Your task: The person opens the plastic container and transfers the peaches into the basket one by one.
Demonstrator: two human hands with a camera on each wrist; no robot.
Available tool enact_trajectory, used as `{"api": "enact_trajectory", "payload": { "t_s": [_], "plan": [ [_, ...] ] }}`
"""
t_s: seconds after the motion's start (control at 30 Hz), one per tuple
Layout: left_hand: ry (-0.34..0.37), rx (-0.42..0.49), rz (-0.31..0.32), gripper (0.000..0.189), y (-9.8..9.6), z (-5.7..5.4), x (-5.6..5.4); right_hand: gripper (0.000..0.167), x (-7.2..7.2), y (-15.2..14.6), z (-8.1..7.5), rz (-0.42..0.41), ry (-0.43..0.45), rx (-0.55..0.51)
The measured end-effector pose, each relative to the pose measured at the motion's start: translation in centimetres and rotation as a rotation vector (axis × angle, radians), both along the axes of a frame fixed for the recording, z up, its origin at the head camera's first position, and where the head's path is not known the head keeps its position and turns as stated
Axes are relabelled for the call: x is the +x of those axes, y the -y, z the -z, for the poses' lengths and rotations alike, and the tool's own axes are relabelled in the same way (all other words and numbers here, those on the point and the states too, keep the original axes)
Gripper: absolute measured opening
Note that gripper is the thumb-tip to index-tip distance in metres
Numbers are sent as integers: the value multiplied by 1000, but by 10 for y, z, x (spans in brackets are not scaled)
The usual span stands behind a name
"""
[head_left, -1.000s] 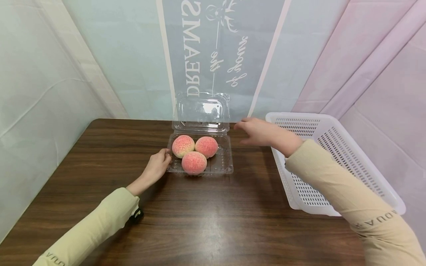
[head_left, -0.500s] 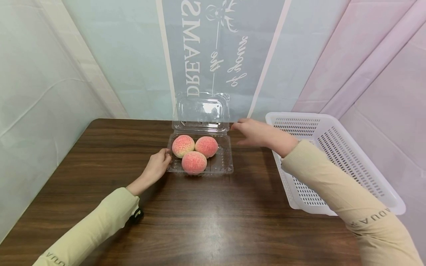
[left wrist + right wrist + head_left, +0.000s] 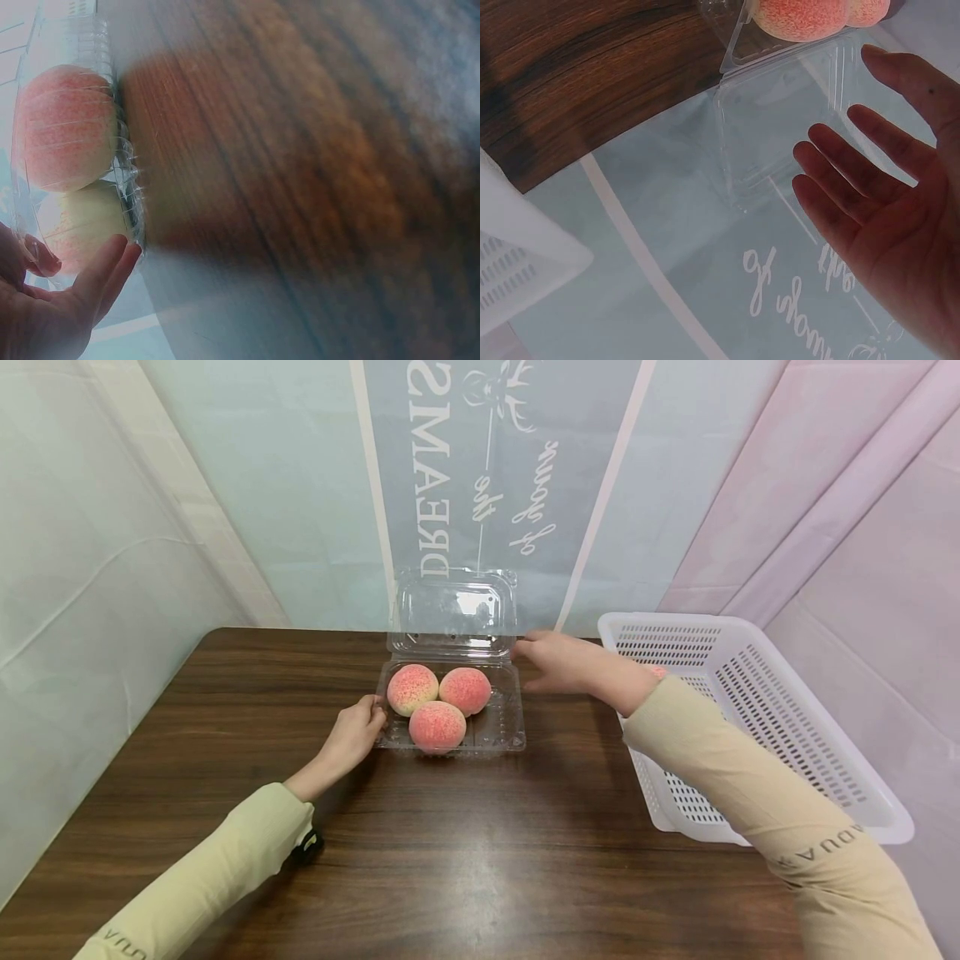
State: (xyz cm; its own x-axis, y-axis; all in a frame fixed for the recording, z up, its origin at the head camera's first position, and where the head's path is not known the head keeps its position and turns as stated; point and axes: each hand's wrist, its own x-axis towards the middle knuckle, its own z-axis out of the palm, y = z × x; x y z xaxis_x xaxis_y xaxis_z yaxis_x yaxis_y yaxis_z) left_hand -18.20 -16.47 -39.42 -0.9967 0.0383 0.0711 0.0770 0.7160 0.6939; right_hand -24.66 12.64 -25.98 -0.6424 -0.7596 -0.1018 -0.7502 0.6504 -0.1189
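Note:
A clear plastic clamshell container (image 3: 491, 743) lies on the table, its lid (image 3: 453, 602) raised at the back. Three pink-and-yellow peaches (image 3: 438, 727) sit grouped in its base. My left hand (image 3: 354, 732) pinches the container's left rim; in the left wrist view its fingers (image 3: 101, 281) and thumb lie at the edge, close to a peach (image 3: 67, 127). Fingers spread and holding nothing, my right hand (image 3: 562, 662) hovers just right of the hinge. The right wrist view shows that hand (image 3: 892, 202) overlapping the raised lid (image 3: 780, 105), palm visible.
A white perforated basket (image 3: 847, 752) stands on the right, partly covered by the right forearm. A bit of pink (image 3: 655, 671) shows inside it above the wrist. Behind the table (image 3: 420, 860) hangs a printed cloth backdrop (image 3: 510, 468).
My right hand has drifted left toward the container's hinge, uncovering a bit of pink inside the basket. The left hand, container and peaches have stayed in place.

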Motion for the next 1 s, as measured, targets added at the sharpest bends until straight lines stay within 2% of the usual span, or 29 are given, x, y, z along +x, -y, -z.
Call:
{"api": "enact_trajectory", "payload": {
  "t_s": [0.7, 1.0],
  "plan": [
    [3, 8, -4, 33, -1, 0, 1, 42, -1, 13, 10, -33, -41, 26],
    [2, 6, 0, 34, 0, -3, 1, 41, -1, 18, 15, -33, -15, 33]
  ]
}}
